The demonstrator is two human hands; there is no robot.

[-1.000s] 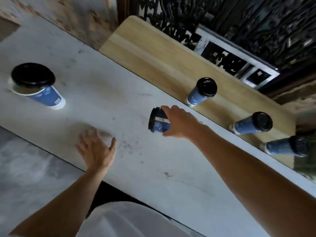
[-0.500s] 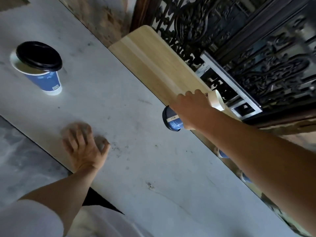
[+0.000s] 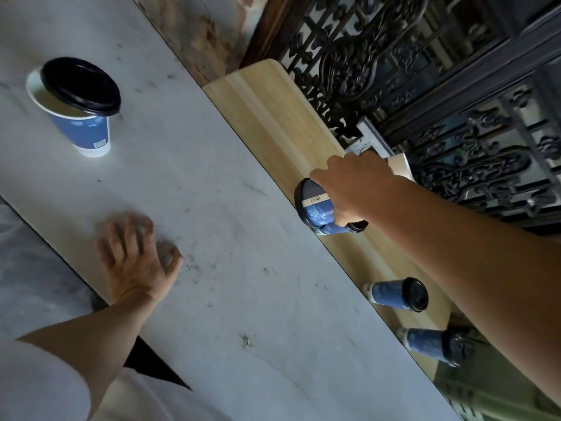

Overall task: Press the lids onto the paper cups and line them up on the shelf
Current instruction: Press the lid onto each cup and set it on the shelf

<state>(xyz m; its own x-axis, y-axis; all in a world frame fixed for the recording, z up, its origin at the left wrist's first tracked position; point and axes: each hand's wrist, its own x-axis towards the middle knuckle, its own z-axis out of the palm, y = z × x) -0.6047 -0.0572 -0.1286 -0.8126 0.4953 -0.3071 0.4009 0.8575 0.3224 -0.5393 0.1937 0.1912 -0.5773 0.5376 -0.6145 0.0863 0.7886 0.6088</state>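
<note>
Head view: our right hand (image 3: 353, 189), grip closed around a lidded cup (image 3: 315, 208), has carried it from the counter (image 3: 212, 208) to the shelf (image 3: 273, 117); left hand (image 3: 136, 262) stays spread, empty.

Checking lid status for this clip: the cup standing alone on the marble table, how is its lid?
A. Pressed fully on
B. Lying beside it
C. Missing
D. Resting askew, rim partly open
D: the black lid sits off-centre on the cup, leaving part of the rim uncovered.
</note>
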